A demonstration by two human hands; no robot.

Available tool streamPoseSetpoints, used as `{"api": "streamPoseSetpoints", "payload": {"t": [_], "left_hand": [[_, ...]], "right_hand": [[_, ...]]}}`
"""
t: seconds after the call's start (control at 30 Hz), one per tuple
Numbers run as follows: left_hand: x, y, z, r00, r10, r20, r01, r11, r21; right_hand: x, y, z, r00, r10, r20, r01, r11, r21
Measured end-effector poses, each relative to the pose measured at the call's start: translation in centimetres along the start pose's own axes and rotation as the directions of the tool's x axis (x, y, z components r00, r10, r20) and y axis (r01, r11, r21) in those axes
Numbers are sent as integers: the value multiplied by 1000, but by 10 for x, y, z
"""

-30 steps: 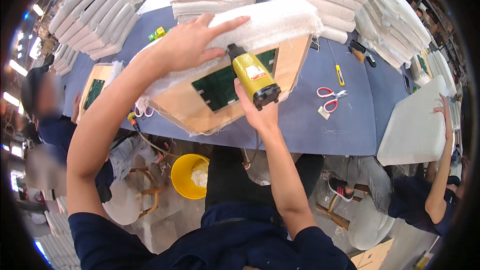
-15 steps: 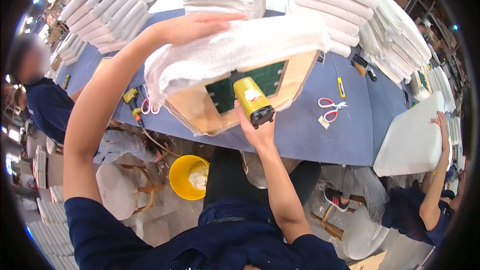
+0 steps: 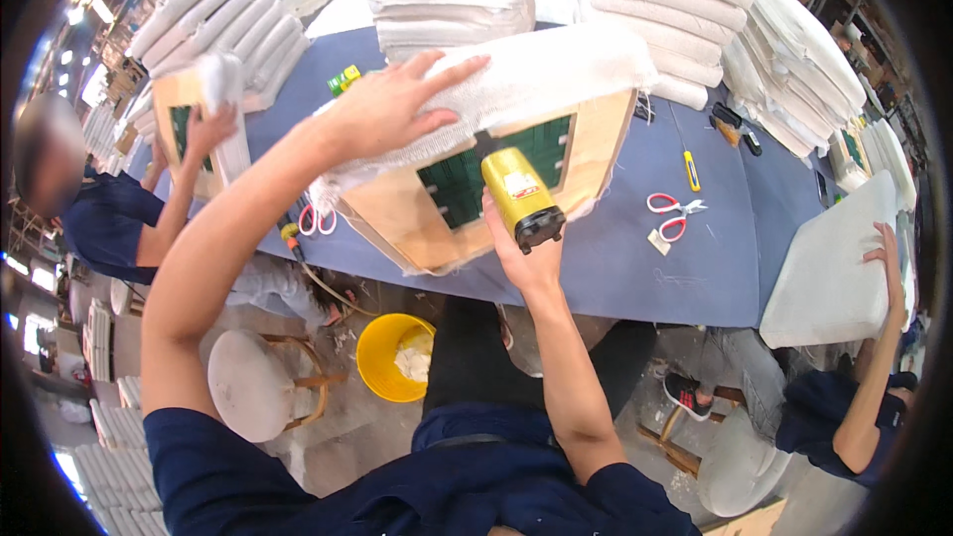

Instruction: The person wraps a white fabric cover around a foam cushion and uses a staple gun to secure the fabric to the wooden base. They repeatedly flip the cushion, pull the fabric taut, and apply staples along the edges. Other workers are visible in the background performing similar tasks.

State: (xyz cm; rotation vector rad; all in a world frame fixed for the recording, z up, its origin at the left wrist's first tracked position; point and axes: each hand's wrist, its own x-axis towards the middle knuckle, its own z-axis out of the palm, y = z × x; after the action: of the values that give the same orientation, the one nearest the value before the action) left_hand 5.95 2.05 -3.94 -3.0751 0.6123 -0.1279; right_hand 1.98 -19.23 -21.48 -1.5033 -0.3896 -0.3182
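White cushion [image 3: 556, 60] tilts, seemingly steadied by my spread left hand [image 3: 389, 111]; my right hand [image 3: 524, 260] clasps a yellow stapler [image 3: 516, 189].

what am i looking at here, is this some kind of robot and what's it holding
There's no robot: these are a person's own bare hands. The view comes from a wide camera worn on the head, looking down, so straight edges look bent.

The right hand grips a yellow tool, perhaps a staple gun, its nose toward the tilted padded seat. The left hand lies spread on the seat's white cloth, without gripping the tool.

On the blue-grey table, to the right, lie red-handled cutters and a thin tool with a yellow handle. White cushions are stacked toward the back. Below, on the floor, is a yellow bucket. Other people sit at either side.
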Motion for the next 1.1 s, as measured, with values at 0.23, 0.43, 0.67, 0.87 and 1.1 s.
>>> {"api": "streamPoseSetpoints", "payload": {"t": [0.23,0.43,0.67,0.87,1.1], "left_hand": [[-1,5,12,998,55,-31,-53,996,67],[-9,-2,12,997,66,-44,-63,996,57],[0,-52,-11,991,90,102,-36,896,-443],[-11,-20,-8,985,-108,137,125,984,-123],[-27,-30,1,1000,7,7,-7,1000,16]], "right_hand": [[17,-9,8,995,-96,-29,95,995,-40],[3,-20,18,997,70,33,-71,997,16],[-6,-7,17,983,167,71,-168,986,16],[14,43,28,992,-126,-23,116,960,-254],[9,-1,28,998,14,69,-6,994,-111]]}}
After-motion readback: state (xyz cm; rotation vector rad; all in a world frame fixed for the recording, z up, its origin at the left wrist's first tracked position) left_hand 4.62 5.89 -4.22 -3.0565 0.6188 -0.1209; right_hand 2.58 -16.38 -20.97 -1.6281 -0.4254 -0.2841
